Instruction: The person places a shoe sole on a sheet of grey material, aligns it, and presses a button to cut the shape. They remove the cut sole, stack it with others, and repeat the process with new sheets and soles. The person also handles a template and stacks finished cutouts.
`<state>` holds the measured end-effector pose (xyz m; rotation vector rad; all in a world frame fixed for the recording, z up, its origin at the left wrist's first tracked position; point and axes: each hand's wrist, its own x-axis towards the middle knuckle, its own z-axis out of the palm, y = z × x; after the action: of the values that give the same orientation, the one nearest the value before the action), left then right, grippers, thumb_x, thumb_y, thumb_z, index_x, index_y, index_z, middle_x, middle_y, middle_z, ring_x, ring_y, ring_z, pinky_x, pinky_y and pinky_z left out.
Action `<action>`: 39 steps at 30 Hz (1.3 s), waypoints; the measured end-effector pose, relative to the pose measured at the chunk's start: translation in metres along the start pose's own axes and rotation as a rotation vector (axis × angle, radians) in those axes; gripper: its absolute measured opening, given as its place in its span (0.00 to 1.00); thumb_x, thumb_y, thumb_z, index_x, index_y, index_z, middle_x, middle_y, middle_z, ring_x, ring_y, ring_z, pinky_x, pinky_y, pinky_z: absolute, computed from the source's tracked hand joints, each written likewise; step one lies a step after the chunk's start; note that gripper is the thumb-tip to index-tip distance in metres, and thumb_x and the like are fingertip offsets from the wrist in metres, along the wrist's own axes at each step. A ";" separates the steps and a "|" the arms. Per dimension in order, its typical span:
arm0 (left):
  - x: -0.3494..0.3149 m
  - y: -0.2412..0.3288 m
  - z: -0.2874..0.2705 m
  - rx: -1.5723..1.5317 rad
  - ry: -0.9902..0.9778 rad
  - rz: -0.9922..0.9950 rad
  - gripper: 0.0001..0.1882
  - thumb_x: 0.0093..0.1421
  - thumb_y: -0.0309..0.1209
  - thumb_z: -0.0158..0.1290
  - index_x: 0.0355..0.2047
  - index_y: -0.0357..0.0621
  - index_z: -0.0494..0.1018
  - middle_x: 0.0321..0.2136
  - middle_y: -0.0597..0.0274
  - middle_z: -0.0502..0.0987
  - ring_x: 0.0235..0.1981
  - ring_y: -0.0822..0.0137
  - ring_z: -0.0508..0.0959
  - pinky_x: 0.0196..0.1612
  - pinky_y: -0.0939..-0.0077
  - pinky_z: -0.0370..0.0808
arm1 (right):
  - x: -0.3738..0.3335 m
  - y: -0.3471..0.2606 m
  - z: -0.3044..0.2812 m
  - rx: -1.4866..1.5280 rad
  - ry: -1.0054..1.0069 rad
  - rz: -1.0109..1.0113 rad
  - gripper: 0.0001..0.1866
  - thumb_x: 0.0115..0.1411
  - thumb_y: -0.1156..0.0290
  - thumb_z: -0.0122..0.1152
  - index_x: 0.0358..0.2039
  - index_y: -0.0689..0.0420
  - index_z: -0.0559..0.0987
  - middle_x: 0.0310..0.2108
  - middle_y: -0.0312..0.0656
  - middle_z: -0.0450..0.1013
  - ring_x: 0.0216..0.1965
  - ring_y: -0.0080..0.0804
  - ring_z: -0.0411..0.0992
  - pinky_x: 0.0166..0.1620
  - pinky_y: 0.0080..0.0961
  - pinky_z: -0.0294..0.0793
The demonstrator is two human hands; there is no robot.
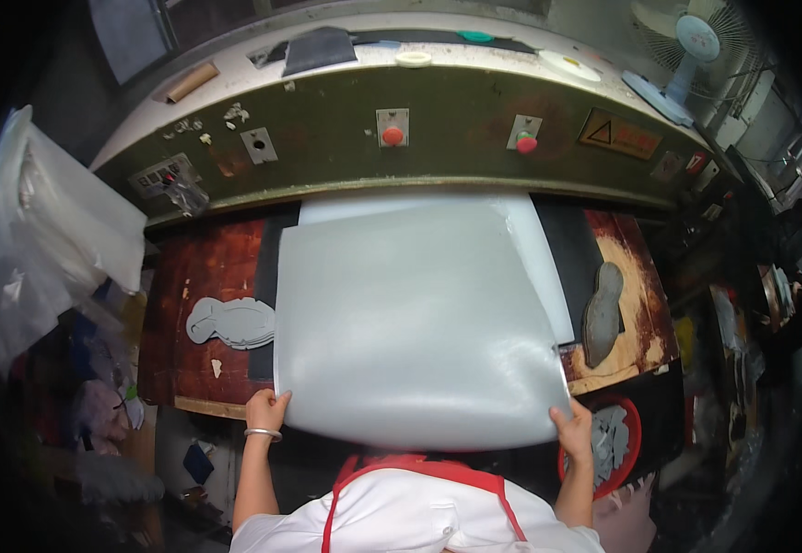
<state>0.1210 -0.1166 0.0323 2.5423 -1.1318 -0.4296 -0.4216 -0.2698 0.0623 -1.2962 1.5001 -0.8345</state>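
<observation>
A large, smooth grey sheet (410, 313) spreads over the middle of the work table, its near edge sagging past the table's front. My left hand (269, 410), with a bangle at the wrist, pinches the sheet's near left corner. At the near right corner my right hand (573, 430) grips the same sheet between thumb and fingers. Beneath it a paler sheet (553, 286) shows at the back and right. Left of the sheet lie grey sole-shaped pieces (232, 323). To its right stands a dark sole-shaped cutting die (602, 313).
Behind the table runs a green machine beam (327, 170) with a red button (392, 136) and a pink-red one (526, 145). A red basin (637, 442) of grey scraps sits below on the right. Clear plastic sheeting (60, 240) hangs at left; a fan (697, 39) stands back right.
</observation>
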 end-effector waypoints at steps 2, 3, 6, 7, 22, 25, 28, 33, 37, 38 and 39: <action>0.022 0.003 -0.006 -0.142 0.079 -0.023 0.21 0.49 0.41 0.63 0.17 0.35 0.70 0.17 0.47 0.72 0.21 0.49 0.72 0.27 0.61 0.69 | 0.018 -0.034 0.005 -0.078 0.038 -0.136 0.16 0.53 0.79 0.61 0.44 0.67 0.77 0.35 0.40 0.77 0.37 0.24 0.71 0.45 0.23 0.70; 0.038 0.011 -0.014 -0.150 0.091 -0.023 0.20 0.48 0.39 0.63 0.17 0.35 0.69 0.17 0.48 0.71 0.19 0.51 0.71 0.25 0.62 0.68 | 0.034 -0.054 0.011 -0.212 0.052 -0.174 0.16 0.53 0.79 0.61 0.44 0.67 0.77 0.36 0.40 0.77 0.38 0.26 0.72 0.46 0.24 0.70; 0.143 0.056 -0.034 -0.288 0.267 0.123 0.18 0.54 0.39 0.58 0.23 0.34 0.70 0.20 0.44 0.72 0.23 0.51 0.73 0.28 0.58 0.68 | 0.127 -0.118 0.040 -0.319 0.045 -0.369 0.19 0.55 0.74 0.61 0.48 0.68 0.75 0.41 0.45 0.77 0.41 0.29 0.73 0.49 0.27 0.70; 0.185 0.072 -0.039 -0.177 0.371 0.289 0.18 0.57 0.40 0.55 0.25 0.34 0.70 0.24 0.42 0.74 0.28 0.46 0.74 0.31 0.54 0.68 | 0.160 -0.134 0.054 -0.217 0.089 -0.308 0.20 0.58 0.72 0.58 0.50 0.68 0.74 0.41 0.45 0.77 0.41 0.30 0.73 0.49 0.25 0.70; 0.026 0.031 0.003 -0.136 -0.101 0.146 0.17 0.57 0.36 0.58 0.39 0.38 0.68 0.20 0.49 0.74 0.24 0.45 0.76 0.27 0.56 0.70 | 0.095 0.011 0.063 -0.631 0.610 -0.043 0.20 0.52 0.59 0.65 0.36 0.64 0.76 0.31 0.56 0.76 0.36 0.54 0.75 0.40 0.41 0.72; 0.030 0.045 0.009 -0.165 0.105 0.205 0.16 0.57 0.35 0.58 0.39 0.39 0.67 0.22 0.48 0.76 0.25 0.44 0.77 0.28 0.56 0.71 | 0.097 -0.013 0.069 -0.696 0.659 -0.074 0.21 0.52 0.58 0.66 0.36 0.63 0.74 0.32 0.56 0.75 0.36 0.55 0.74 0.39 0.41 0.72; 0.059 0.061 0.007 -0.099 0.130 0.246 0.17 0.56 0.35 0.58 0.41 0.40 0.68 0.26 0.44 0.77 0.27 0.42 0.77 0.30 0.54 0.71 | 0.112 -0.033 0.076 -0.741 0.661 -0.138 0.20 0.53 0.58 0.65 0.36 0.62 0.73 0.34 0.57 0.74 0.37 0.56 0.73 0.40 0.43 0.71; 0.161 0.107 0.032 0.071 0.195 0.157 0.23 0.58 0.43 0.56 0.47 0.40 0.67 0.32 0.37 0.77 0.34 0.37 0.77 0.35 0.50 0.73 | 0.199 -0.044 0.084 -0.771 0.639 -0.139 0.20 0.54 0.58 0.64 0.38 0.62 0.74 0.36 0.56 0.74 0.39 0.55 0.73 0.42 0.44 0.71; 0.178 0.115 0.041 0.027 0.179 0.062 0.26 0.58 0.44 0.55 0.50 0.39 0.67 0.38 0.37 0.77 0.40 0.38 0.76 0.43 0.51 0.73 | 0.219 -0.023 0.039 -0.915 0.452 -0.524 0.19 0.52 0.62 0.64 0.40 0.62 0.78 0.41 0.54 0.74 0.47 0.52 0.70 0.50 0.41 0.67; 0.172 0.114 0.041 -0.058 0.172 0.118 0.27 0.59 0.44 0.54 0.52 0.39 0.67 0.41 0.36 0.76 0.42 0.39 0.76 0.45 0.53 0.73 | 0.210 -0.012 0.022 -0.982 0.519 -0.571 0.21 0.51 0.63 0.64 0.43 0.62 0.78 0.43 0.53 0.74 0.48 0.51 0.69 0.52 0.42 0.66; 0.162 0.111 0.040 -0.108 0.213 0.084 0.27 0.59 0.44 0.54 0.53 0.39 0.68 0.43 0.36 0.75 0.44 0.40 0.75 0.47 0.56 0.73 | 0.202 -0.003 0.001 -0.989 0.514 -0.453 0.25 0.52 0.61 0.64 0.48 0.62 0.76 0.47 0.54 0.72 0.50 0.51 0.67 0.56 0.42 0.63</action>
<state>0.1363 -0.3162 0.0191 2.3721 -1.0991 -0.1879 -0.4167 -0.4669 0.0197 -2.3330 2.2018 -0.7443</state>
